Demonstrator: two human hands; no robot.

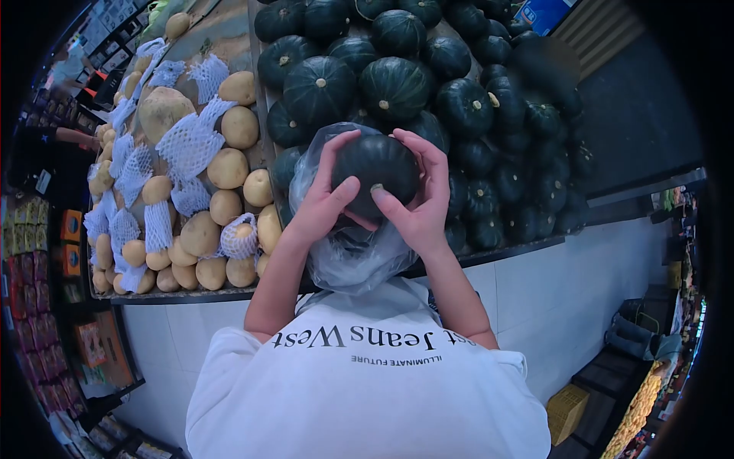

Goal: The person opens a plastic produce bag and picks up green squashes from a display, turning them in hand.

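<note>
Between my two hands is a dark green squash point(376, 170), held just above the front part of the display. My left hand point(325, 195) wraps round one side of it, thumb on top. On the other side my right hand point(420, 191) grips it with fingers curled and the thumb near its stem. A clear plastic bag point(359, 256) hangs beneath and beside the squash; whether it is held by any finger I cannot tell. Behind the hands lies a pile of similar dark green squashes point(396, 86).
Pale yellow-brown round produce point(200, 233), some in white foam nets point(189, 145), fills the stand's left part. A co-worker's or shopper's arm point(76, 138) reaches in at far left. Packaged goods point(37, 306) stand on shelves at left; a yellow crate point(567, 413) is at lower right.
</note>
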